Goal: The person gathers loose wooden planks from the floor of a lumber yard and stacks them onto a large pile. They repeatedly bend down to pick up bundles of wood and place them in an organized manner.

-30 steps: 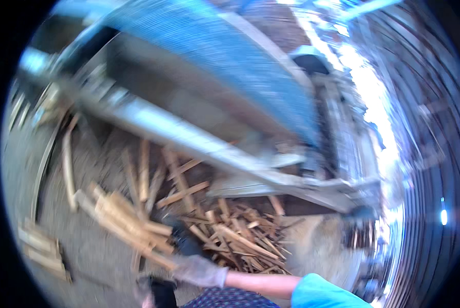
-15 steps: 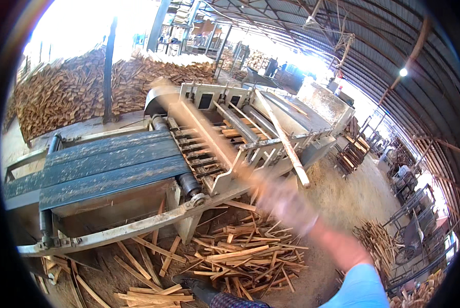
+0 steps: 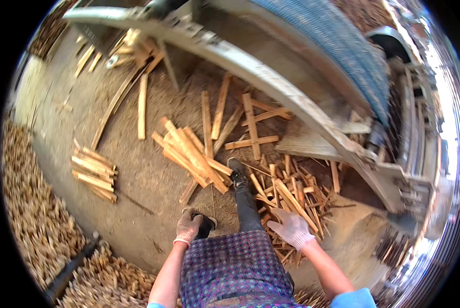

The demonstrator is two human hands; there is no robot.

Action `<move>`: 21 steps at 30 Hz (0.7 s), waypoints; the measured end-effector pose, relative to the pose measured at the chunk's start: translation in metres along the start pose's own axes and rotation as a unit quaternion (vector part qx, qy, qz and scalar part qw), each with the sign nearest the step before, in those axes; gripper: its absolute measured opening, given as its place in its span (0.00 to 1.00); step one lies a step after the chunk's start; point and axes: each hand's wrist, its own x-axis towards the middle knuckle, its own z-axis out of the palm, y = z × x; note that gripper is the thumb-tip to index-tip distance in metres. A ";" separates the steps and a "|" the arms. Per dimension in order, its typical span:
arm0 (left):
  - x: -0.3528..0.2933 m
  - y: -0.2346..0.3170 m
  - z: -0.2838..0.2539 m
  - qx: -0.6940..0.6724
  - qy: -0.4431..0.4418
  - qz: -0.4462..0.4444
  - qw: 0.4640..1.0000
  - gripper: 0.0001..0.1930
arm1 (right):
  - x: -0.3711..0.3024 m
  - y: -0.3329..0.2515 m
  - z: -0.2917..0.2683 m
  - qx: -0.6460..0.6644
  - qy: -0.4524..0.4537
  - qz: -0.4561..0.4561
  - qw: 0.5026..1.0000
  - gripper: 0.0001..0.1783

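Observation:
My right hand (image 3: 292, 229), in a pale knit glove, is open with thumb and fingers apart and nothing in it. It hovers over a loose heap of wood strips (image 3: 296, 192) on the ground; I cannot tell if it touches any. My left hand (image 3: 188, 228), gloved too, hangs beside my patterned apron (image 3: 225, 262) near my shoe. Its fingers look loosely stretched and it holds nothing visible. Ahead of my feet lies a neater stack of wood strips (image 3: 194, 156), with several single strips around it.
A conveyor machine with a blue belt (image 3: 337, 46) and a pale metal side rail (image 3: 250, 69) crosses the upper right. A small wood bundle (image 3: 95, 174) lies at the left. Piled wood pieces (image 3: 40, 205) line the left edge, beside a dark beam (image 3: 73, 267).
The view has turned down and left, from the machine to the floor. My right hand, stretched toward the machine with a blurred long wood strip, is now low and without it.

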 end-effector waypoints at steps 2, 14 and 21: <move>0.000 -0.016 0.007 -0.071 0.004 -0.043 0.997 0.28 | 0.085 0.004 0.050 0.108 0.001 -0.040 0.993 0.32; 0.154 -0.101 0.138 -0.120 0.157 -0.129 0.972 0.34 | 0.572 -0.095 0.193 0.077 0.100 -0.045 0.991 0.57; 0.307 -0.113 0.166 -0.127 0.268 -0.170 0.940 0.47 | 0.724 -0.117 0.199 0.138 0.155 -0.006 0.978 0.37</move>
